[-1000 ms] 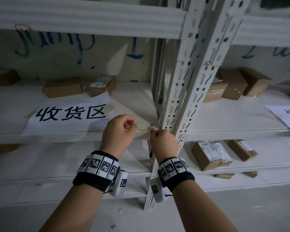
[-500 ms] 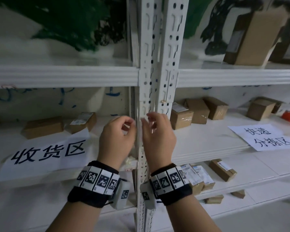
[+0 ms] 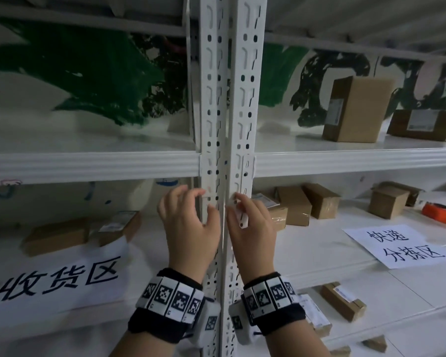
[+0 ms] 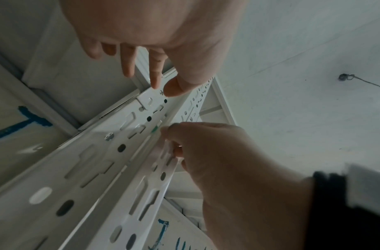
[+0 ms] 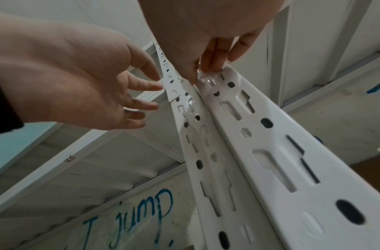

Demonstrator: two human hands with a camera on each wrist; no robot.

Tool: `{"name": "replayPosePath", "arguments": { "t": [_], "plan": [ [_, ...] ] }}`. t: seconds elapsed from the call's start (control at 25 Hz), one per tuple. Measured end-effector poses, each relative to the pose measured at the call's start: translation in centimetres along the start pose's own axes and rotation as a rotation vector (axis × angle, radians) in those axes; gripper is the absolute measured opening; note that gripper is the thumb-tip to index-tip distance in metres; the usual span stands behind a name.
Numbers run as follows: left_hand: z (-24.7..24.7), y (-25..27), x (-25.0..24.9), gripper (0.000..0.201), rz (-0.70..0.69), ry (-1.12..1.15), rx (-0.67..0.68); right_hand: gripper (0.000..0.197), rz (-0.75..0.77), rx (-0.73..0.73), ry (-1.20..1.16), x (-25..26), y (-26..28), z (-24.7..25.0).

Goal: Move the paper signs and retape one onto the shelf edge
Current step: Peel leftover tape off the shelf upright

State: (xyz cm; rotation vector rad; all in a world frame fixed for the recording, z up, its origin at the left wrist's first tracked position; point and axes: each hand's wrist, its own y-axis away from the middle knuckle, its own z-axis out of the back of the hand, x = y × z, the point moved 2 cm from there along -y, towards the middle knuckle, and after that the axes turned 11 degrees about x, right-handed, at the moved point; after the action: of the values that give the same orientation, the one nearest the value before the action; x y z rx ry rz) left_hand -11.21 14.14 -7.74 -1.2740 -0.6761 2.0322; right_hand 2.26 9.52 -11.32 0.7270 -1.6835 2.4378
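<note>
Setting: white metal shelving in a dim storeroom, painted wall behind, cardboard parcels on the shelves
Left sign: a paper sign with large black characters lies flat on the middle shelf, left of the uprights, not taped to any edge
Left hand: the left hand is at the left upright, fingers loosely spread, holding nothing, thumb tip at the metal
Right hand: the right hand pinches a piece of clear tape against the right upright, fingers pressed together on it
Right sign: a second paper sign lies flat on the shelf, well right of both hands
Progress: judged early to midway; both signs appear moved onto the shelf, tape parked on the post, retaping onto the shelf edge not yet done
</note>
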Motion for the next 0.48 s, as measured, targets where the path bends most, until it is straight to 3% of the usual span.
{"name": "replayPosePath", "arguments": {
  "t": [0.12,0.36,0.48],
  "plan": [
    [0.2,0.5,0.4,0.027,0.085,-0.022,-0.010,0.023,0.013,-0.007,-0.020,-0.7,0.1,0.1],
    [0.0,1.6,1.8,0.028,0.111,-0.024,0.009,0.009,0.030,-0.033,0.006,-0.6,-2.3,1.2],
    [0.2,2.5,2.5,0.026,0.137,-0.048,0.016,0.013,0.175,0.207,0.090,0.3,0.3,1.0]
  ]
}}
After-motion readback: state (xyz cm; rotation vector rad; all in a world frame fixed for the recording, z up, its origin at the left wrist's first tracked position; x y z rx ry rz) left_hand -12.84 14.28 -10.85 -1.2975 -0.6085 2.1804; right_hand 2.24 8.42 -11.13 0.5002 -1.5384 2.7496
